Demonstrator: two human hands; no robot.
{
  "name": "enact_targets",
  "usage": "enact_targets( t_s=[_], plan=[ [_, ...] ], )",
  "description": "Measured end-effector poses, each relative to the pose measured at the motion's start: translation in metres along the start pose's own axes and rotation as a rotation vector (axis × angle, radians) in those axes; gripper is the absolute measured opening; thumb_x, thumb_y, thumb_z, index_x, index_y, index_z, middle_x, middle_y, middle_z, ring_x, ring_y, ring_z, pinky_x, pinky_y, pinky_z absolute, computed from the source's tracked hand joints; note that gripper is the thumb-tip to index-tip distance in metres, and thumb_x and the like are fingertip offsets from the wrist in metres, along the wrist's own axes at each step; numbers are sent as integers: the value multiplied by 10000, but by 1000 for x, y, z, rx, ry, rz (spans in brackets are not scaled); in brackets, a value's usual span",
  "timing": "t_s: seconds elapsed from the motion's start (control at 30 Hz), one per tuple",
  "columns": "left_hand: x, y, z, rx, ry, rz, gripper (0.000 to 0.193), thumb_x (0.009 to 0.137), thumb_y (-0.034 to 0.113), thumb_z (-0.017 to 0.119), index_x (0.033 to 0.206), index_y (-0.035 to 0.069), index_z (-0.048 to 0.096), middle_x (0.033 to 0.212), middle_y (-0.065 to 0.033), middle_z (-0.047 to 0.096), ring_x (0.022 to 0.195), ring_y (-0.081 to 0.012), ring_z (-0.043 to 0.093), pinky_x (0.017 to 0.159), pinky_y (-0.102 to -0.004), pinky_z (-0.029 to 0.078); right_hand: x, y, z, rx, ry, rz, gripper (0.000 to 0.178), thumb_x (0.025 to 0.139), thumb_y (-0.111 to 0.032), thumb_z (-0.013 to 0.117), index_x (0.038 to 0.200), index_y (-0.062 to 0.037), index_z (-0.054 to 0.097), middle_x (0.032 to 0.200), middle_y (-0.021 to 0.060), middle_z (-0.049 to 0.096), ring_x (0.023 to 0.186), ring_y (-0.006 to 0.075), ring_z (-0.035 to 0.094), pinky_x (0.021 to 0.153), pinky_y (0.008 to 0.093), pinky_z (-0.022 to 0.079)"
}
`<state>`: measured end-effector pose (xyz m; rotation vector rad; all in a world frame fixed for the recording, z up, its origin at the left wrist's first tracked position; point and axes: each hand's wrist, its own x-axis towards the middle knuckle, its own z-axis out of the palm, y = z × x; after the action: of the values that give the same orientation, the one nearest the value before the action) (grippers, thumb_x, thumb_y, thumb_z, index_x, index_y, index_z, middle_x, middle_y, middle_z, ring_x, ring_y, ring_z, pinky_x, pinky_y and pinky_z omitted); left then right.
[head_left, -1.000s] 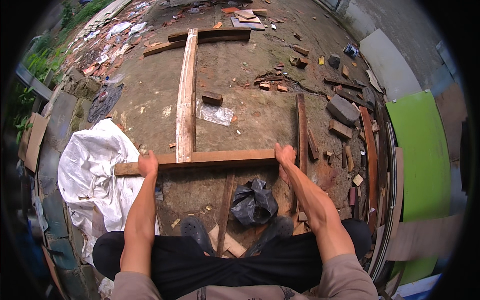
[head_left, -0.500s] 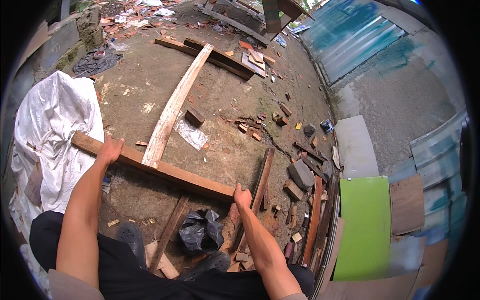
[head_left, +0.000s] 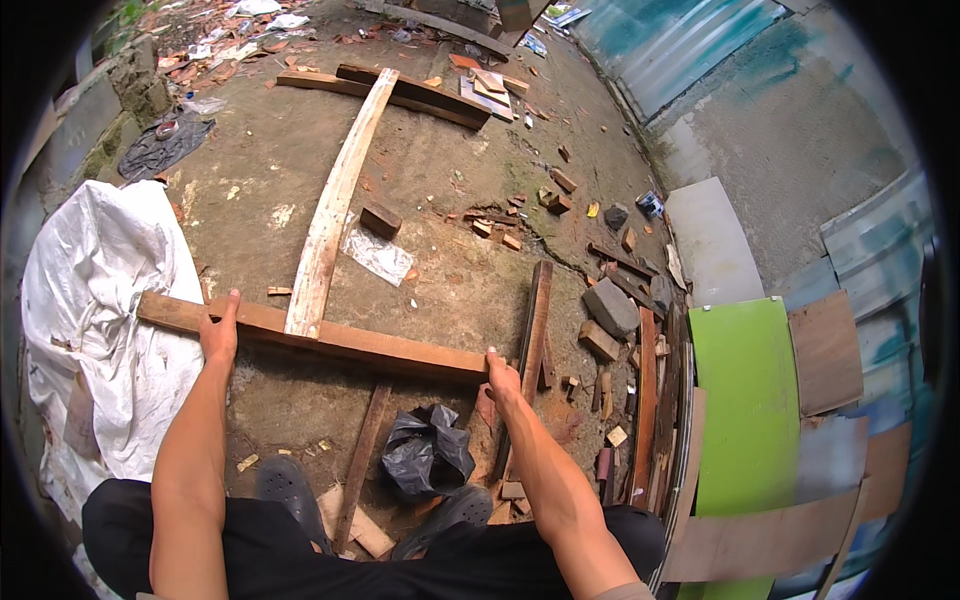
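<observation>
A long brown wooden beam point(head_left: 390, 352) lies crosswise before me. My left hand point(head_left: 219, 328) grips it near its left end, thumb and a finger pointing up over the wood. At the right end, my right hand point(head_left: 502, 378) is closed round it, the thumb on top. The near end of a pale, worn plank point(head_left: 340, 200) rests on the beam between my hands. Its far end lies over a dark beam point(head_left: 430, 100) on the ground. Some fingers of both hands are hidden behind the wood.
A white sheet point(head_left: 110, 310) covers something at left, touching the beam's end. Near my shoes are a black plastic bag point(head_left: 425, 452) and a thin wooden strip point(head_left: 362, 465). Timber, bricks and a grey block point(head_left: 611, 307) lie right, beside a green panel point(head_left: 745, 400).
My left hand has shifted its hold, from fingers wrapped over the beam to thumb and finger pointing upward. My right hand stays at the right end. The view has turned slightly.
</observation>
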<state>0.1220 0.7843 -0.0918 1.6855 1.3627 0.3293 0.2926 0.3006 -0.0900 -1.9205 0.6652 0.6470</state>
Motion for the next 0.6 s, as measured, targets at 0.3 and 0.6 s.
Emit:
enact_targets(
  t_s=[0.3,0.6],
  plan=[
    [-39,26,38,-341,69,-359,1353,701,648,785,1543,-37,-22,1598,-229,185,1457,-363,264,1195,-440,261,-21,-9,8,275,-2,118,830,901,-581,629,1452,-6,398,1561,217,290,1419,402,311,1093,533,377],
    [-37,34,32,-44,73,-383,1162,751,667,715,1531,-11,182,1540,-248,280,1420,-384,314,1174,-461,278,8,-2,4,287,7,119,751,899,-565,635,1410,-48,448,1457,201,420,1281,390,464,1040,538,430]
  ],
)
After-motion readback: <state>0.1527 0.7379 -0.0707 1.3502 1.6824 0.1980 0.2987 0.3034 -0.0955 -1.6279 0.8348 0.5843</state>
